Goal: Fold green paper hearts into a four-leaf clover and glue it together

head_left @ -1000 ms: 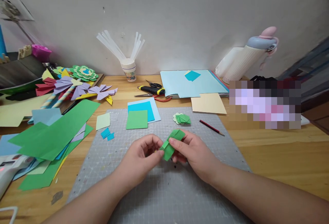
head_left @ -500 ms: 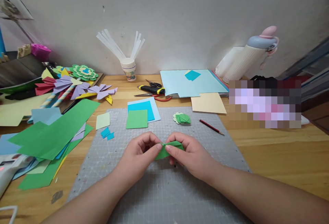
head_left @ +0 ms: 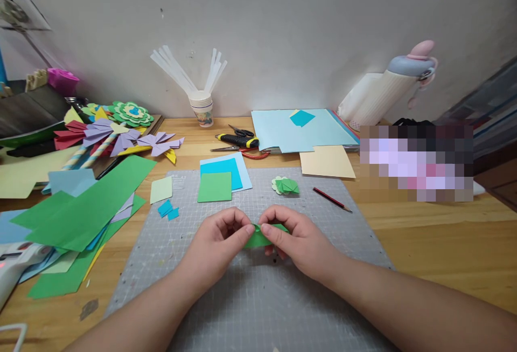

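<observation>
Left hand [head_left: 224,239] has thumb and fingers pinched on the near left end of a folded green paper [head_left: 258,240], its fingertips partly hidden behind it. Right hand [head_left: 297,236] grips the same paper with thumb in front and fingers curled behind, the two thumbs close together at its upper edge. The paper is held over the grey cutting mat [head_left: 258,309], a small curl showing between the thumbs.

Taking that paper as the clock's centre, a white device [head_left: 22,257] with a red light lies far out at 9 o'clock. Past it, overlapping green sheets [head_left: 91,201] spread between 9 and 10, and paper flowers [head_left: 131,115] crowd together at 10. Nearer, between 9 and 10, are a pale green piece [head_left: 161,190] and, just below it, blue scraps [head_left: 166,209]. At 11, a paper cup [head_left: 202,115] holds white strips [head_left: 172,69]. Between 10 and 11, a green square [head_left: 214,187] overlaps larger blue ones. Toward 12 is a black-and-yellow tool [head_left: 238,140]. At 1 o'clock sits a folded green piece [head_left: 287,186] on a scalloped pale one; a pencil [head_left: 332,200] lies between 2 and 3.
</observation>
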A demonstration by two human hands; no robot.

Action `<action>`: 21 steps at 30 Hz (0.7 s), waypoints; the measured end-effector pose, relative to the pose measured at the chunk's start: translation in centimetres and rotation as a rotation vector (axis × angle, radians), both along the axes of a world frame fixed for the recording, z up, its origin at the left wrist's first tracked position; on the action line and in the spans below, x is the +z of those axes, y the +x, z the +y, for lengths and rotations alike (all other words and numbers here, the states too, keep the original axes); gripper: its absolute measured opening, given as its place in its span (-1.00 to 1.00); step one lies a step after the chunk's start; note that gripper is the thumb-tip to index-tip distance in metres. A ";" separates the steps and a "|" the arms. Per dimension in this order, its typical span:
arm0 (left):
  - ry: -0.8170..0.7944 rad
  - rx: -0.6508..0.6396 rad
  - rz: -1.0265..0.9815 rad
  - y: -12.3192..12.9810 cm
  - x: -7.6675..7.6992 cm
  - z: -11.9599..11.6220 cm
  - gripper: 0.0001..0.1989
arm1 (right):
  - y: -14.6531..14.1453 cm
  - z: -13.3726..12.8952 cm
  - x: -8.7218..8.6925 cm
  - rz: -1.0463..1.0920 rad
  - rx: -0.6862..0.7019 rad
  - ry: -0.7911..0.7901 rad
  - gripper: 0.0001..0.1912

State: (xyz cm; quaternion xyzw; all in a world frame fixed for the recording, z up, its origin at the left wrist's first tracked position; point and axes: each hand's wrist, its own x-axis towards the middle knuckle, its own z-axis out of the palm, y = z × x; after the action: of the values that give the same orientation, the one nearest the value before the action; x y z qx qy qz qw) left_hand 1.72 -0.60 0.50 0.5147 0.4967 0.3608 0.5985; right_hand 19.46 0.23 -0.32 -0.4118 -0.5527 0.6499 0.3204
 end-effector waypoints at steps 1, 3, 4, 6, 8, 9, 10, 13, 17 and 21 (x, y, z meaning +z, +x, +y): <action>-0.003 -0.004 0.003 0.0 0.0 0.0 -0.76 | 0.0 0.0 0.0 0.009 -0.001 -0.003 -0.72; -0.008 -0.005 -0.002 0.0 0.0 -0.1 -0.76 | 0.0 0.1 0.0 0.017 -0.005 -0.020 -0.72; -0.009 0.000 -0.008 0.0 0.0 -0.1 -0.76 | 0.0 0.1 0.0 0.018 -0.007 -0.033 -0.71; -0.013 0.013 -0.021 0.1 0.1 -0.1 -0.76 | 0.0 0.1 0.1 0.018 -0.017 -0.062 -0.70; -0.018 0.019 -0.024 0.2 0.2 -0.1 -0.75 | 0.0 0.1 0.2 0.016 -0.025 -0.087 -0.67; -0.021 0.018 -0.024 0.2 0.2 -0.1 -0.74 | -0.1 0.1 0.2 0.014 -0.028 -0.096 -0.66; -0.020 0.016 -0.024 0.2 0.3 -0.1 -0.74 | -0.1 0.1 0.3 0.014 -0.031 -0.102 -0.66; -0.016 0.009 -0.023 0.3 0.3 -0.2 -0.74 | -0.1 0.0 0.4 0.022 -0.029 -0.109 -0.65; -0.011 0.020 -0.006 0.3 0.3 -0.2 -0.75 | -0.2 0.1 0.4 0.057 -0.010 -0.101 -0.67; -0.002 0.035 0.013 0.3 0.4 -0.1 -0.76 | -0.2 0.3 0.2 0.064 -0.013 -0.091 -0.68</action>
State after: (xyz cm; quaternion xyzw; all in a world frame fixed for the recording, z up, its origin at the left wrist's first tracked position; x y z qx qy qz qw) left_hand 2.05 -0.69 0.92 0.5076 0.5101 0.3671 0.5894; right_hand 19.29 0.49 -0.16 -0.4085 -0.5093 0.6852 0.3229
